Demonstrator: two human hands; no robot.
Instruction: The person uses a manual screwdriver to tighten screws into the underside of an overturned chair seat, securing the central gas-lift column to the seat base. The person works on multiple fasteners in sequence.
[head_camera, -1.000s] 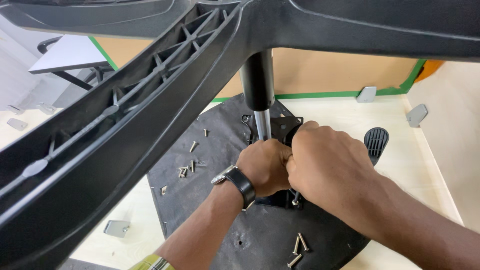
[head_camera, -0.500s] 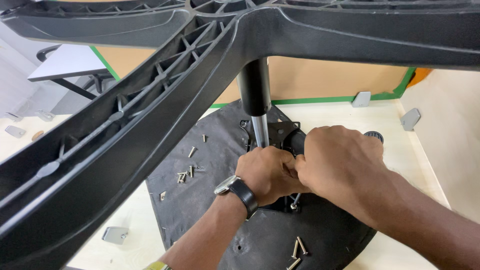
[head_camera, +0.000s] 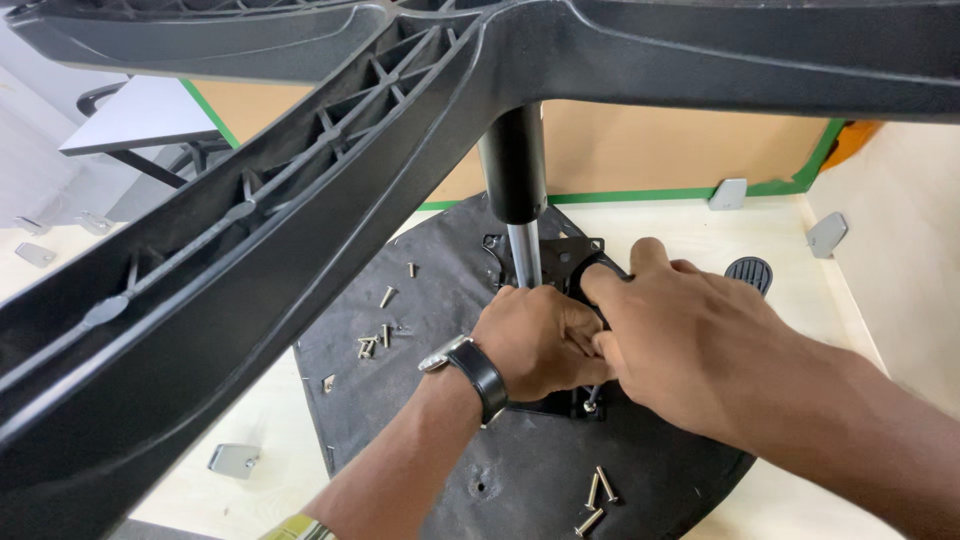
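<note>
Both hands, left hand (head_camera: 540, 340) and right hand (head_camera: 680, 330), curled tight on the mounting plate (head_camera: 570, 262) near the gas cylinder (head_camera: 523, 250); best keep it square.

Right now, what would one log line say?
left hand: gripping bracket | right hand: on bracket | pole: upright | screws: loose on black disc

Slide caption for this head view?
Both hands, left and right, grip the plate beneath the chair column.

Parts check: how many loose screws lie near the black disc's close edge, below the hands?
3 screws: two side by side, one just nearer the camera. More may be hidden.
</note>
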